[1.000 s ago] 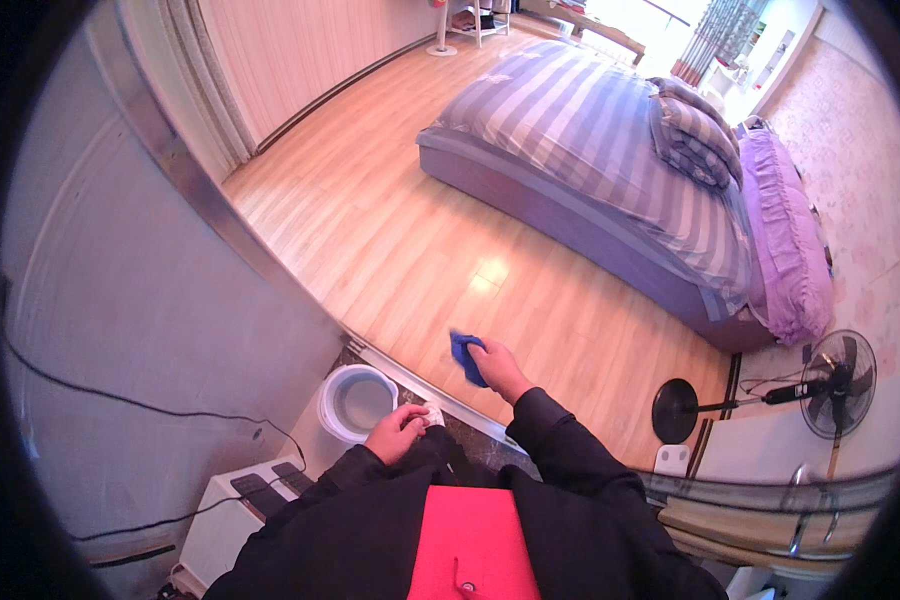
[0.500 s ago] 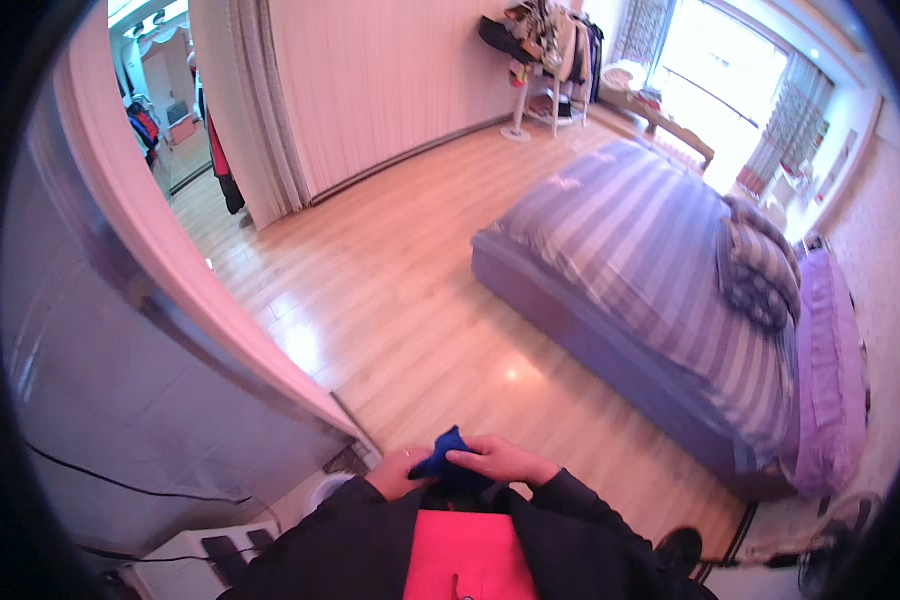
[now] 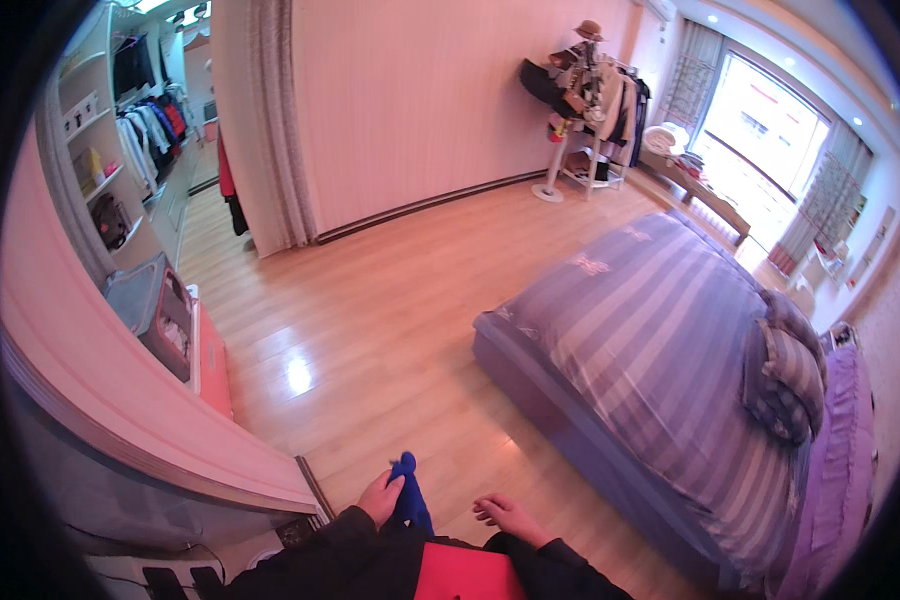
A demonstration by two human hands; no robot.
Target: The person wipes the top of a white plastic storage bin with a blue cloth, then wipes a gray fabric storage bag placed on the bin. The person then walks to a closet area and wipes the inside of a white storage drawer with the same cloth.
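A soft, deep-blue piece of cloth (image 3: 410, 492) hangs from my left hand (image 3: 377, 500), low in the view in front of my body. My left fingers are closed on its upper part, and the rest droops down. Its exact kind cannot be made out. To the right of the cloth and apart from it is my right hand (image 3: 506, 516). Nothing is in it, and its fingers are loosely bent and apart. Below both hands shows a flat red thing (image 3: 468, 574) against my dark clothing.
A bed (image 3: 630, 330) with a striped grey-purple cover stands on the wood floor (image 3: 400, 330) to the right. On the left are a pink door frame (image 3: 140, 410) and a grey bin-like container (image 3: 150, 310). A loaded coat rack (image 3: 590, 120) stands by the far wall.
My right hand has let go of the blue cloth and moved right. The cloth now hangs from my left hand alone. The view has shifted, showing more of the closet on the left.
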